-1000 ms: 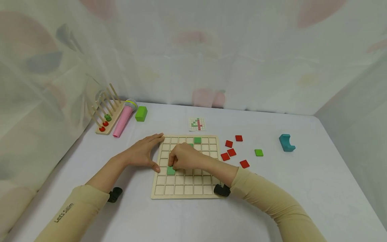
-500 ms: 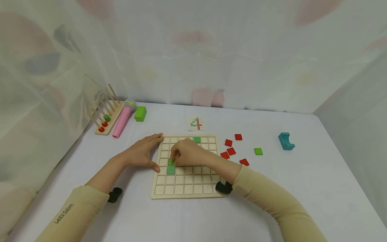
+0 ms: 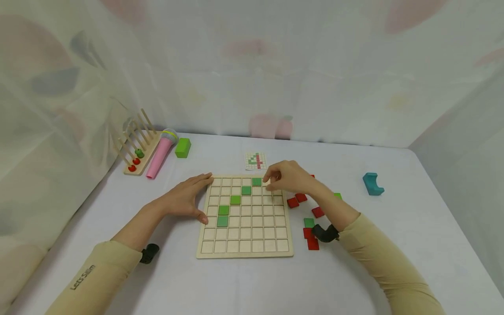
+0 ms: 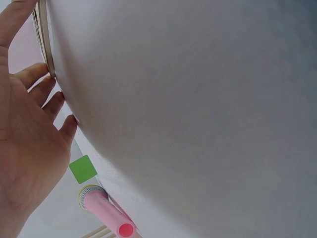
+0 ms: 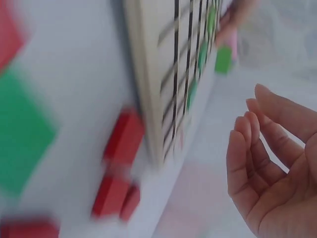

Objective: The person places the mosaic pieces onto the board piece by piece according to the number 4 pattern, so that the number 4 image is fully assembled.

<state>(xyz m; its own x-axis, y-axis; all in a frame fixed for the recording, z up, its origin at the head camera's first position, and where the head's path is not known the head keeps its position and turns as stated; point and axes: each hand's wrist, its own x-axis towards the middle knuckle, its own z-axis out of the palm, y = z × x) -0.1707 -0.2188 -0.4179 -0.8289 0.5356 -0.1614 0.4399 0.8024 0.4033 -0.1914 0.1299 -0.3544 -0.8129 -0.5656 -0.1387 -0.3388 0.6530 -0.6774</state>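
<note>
The right hand (image 3: 289,177) hovers over the grid board's (image 3: 245,253) far right corner, fingers (image 5: 252,163) loosely curled, holding nothing. The left hand (image 3: 185,199) rests flat, fingers together, against the board's left edge. Red tiles (image 3: 297,200) lie just right of the board on the table (image 3: 413,227).

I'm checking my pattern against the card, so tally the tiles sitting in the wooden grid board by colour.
Green tiles in the board: 5
Red: 0
Total in the board: 5
</note>
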